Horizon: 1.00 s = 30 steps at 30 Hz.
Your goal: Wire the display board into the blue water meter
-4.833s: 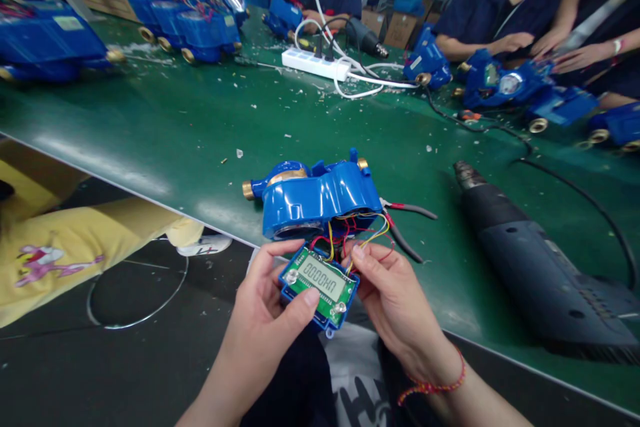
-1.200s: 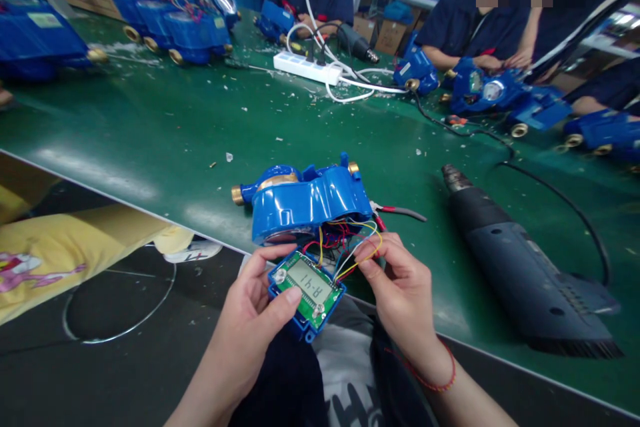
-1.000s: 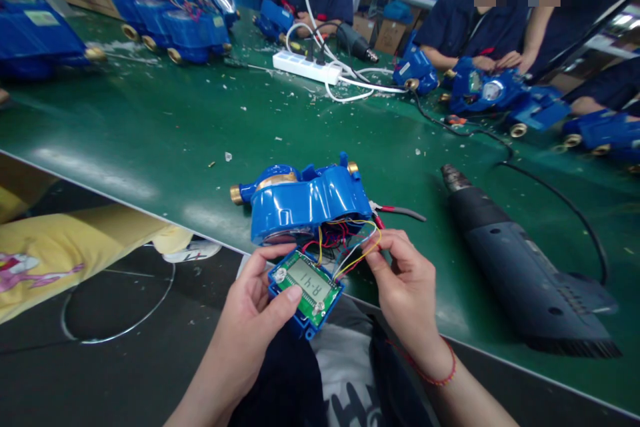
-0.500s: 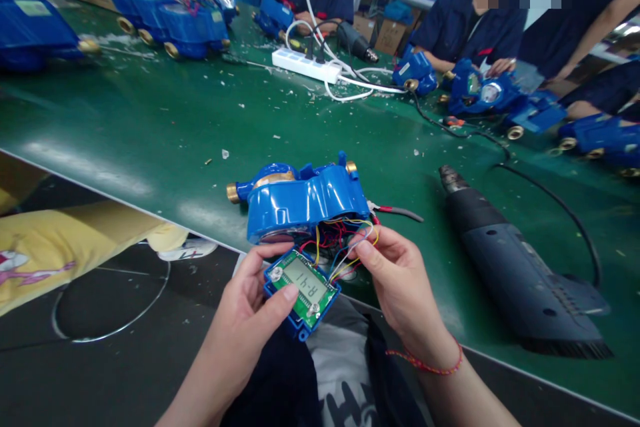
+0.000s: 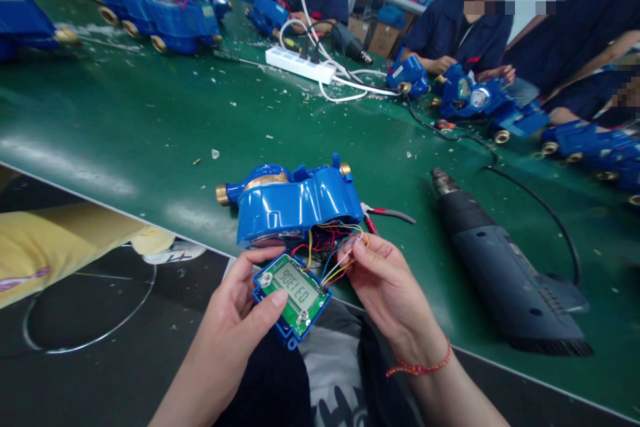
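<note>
My left hand (image 5: 245,310) grips a small blue-framed display module (image 5: 294,293), thumb on its front; the module has a green circuit board and a lit screen with digits. Thin coloured wires (image 5: 334,273) run from the module to the open underside of a blue meter housing (image 5: 300,207), which lies on its side at the table edge with brass ends. My right hand (image 5: 385,280) pinches some of these wires between thumb and fingers, just right of the module. Red-handled pliers (image 5: 393,215) lie behind my right hand, partly hidden by the housing.
A dark heat gun (image 5: 500,267) lies at the right on the green table (image 5: 150,127), its cord running back. Farther off are a white power strip (image 5: 300,65), blue meters (image 5: 175,20) at the left, more at the right, and several people seated or standing opposite.
The screen shows different characters than before. The whole view has shifted slightly, with the table items appearing a little farther left. Both hands keep their holds.
</note>
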Tool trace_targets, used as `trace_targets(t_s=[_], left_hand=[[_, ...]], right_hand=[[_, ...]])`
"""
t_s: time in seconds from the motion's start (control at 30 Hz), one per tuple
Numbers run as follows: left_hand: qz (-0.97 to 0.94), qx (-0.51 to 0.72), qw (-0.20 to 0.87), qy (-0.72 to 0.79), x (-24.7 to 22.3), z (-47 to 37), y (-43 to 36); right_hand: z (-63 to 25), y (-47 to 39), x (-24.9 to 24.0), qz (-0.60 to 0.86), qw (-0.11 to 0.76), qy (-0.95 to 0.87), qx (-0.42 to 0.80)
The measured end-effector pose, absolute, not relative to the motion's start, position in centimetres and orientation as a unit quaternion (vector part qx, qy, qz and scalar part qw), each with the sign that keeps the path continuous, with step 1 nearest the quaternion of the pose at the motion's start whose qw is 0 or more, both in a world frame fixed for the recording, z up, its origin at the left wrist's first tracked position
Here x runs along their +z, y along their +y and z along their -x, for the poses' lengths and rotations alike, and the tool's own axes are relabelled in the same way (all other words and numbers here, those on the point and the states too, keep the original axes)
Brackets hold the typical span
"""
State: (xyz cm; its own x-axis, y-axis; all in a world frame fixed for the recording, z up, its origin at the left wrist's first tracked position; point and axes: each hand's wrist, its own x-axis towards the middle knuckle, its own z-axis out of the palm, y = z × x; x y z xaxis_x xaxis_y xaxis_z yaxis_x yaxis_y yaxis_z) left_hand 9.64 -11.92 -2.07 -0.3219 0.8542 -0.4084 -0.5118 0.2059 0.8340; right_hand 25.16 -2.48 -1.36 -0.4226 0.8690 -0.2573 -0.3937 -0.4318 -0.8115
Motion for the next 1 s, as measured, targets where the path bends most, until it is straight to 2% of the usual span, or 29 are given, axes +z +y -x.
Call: trace_targets(t_s=[0.57,1.0], left_hand=[[-0.149,0.606,0.55,0.555,-1.8,-10.0,-11.8],[-0.156,0.609,0.544,0.556,-1.8,-10.0,-11.8]], right_hand=[[-25.2,-2.9,-2.0,0.328,0.443,-0.384,0.741],[-25.3,-2.9,-2.4,0.303,0.437,-0.382,0.756]])
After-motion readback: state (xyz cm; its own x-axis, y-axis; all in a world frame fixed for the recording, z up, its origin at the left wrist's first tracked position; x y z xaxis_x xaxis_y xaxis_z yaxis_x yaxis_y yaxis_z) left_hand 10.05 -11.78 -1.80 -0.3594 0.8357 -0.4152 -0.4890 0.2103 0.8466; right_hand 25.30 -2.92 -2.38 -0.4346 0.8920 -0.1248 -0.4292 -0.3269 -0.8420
